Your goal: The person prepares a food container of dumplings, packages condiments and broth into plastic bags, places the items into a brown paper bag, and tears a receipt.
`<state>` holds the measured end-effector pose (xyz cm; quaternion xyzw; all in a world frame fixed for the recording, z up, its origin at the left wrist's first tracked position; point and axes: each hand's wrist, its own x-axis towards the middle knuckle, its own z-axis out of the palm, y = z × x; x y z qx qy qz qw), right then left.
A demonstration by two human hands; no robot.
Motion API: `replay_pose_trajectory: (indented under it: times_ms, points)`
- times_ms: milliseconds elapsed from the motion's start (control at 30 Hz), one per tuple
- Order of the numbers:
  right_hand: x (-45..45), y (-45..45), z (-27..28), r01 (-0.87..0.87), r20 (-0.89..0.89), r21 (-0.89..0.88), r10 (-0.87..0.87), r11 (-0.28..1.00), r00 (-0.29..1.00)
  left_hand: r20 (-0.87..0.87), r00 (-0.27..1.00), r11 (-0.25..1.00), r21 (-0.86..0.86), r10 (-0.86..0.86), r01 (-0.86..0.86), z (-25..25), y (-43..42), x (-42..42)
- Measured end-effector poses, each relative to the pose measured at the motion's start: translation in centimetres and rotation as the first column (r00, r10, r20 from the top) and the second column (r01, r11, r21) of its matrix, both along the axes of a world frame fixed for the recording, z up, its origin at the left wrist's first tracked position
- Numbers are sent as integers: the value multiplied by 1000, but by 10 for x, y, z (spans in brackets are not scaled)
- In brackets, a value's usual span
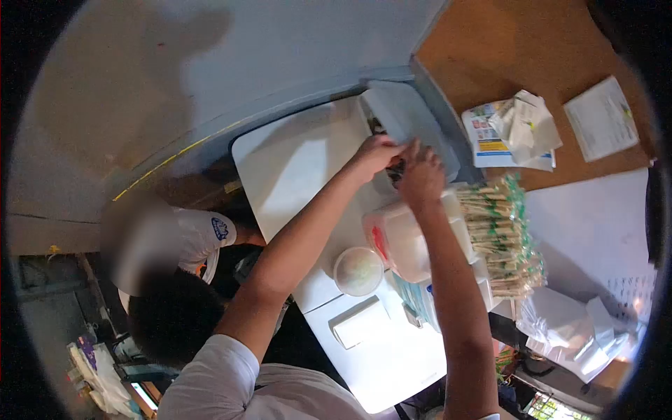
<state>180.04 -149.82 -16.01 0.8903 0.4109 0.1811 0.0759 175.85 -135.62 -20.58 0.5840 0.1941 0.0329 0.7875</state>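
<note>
Both hands are at the far end of the white table, over a clear plastic bin with dark items inside. My left hand has its fingers closed at the bin's near part, beside a small dark item. Close against it on the right, my right hand is bent over the same dark item, its fingers blurred. What either hand grips is too small to make out. Nearer to me stand a translucent container with red marking and a round tub.
Bundled wooden sticks in plastic stand right of the containers. A white box lies on the white table. Papers hang on the brown board. A person in a white shirt is at the left.
</note>
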Motion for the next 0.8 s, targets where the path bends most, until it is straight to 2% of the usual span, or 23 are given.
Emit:
replay_pose_trajectory:
  times_ms: [33,67,167,233,267,300,333,367,433,467,567,667,767,800]
  points:
    - [10,7,9,80,-107,-58,-86,995,991,-38,996,997,24,-75,76,4,9,3]
    - [17,11,24,158,-204,-126,-181,979,962,23,994,994,27,-107,106,8,19,2]
    - [38,9,31,327,-401,18,-293,945,868,215,956,980,30,-198,197,13,48,5]
    - [31,2,49,230,-268,28,-215,973,939,156,985,996,66,-77,67,-9,68,20]
    - [26,0,58,182,-200,32,-172,983,965,137,990,936,342,40,-85,-19,72,23]
    - [28,2,64,227,-224,15,-218,974,950,158,975,775,592,156,-220,-27,78,26]
    - [31,5,69,272,-249,1,-263,962,932,216,942,529,785,257,-324,-31,85,31]
    - [35,5,71,316,-276,-15,-308,949,911,246,943,470,821,223,-325,-36,93,36]
    - [42,1,67,296,-281,55,-270,954,921,291,945,347,880,148,-325,-43,107,46]
    - [44,0,64,285,-284,89,-249,955,926,354,926,343,860,130,-377,-46,110,52]
    - [48,-1,66,268,-295,94,-230,959,927,277,959,171,944,60,-284,-43,111,72]
    - [56,-7,57,266,-280,125,-224,956,934,118,989,39,993,-90,-115,-42,112,98]
    - [59,-5,64,338,-315,57,-304,939,899,-202,972,-11,979,-120,202,-55,115,130]
    - [59,-3,67,329,-313,70,-292,942,904,-248,962,-4,968,-114,249,-59,119,138]
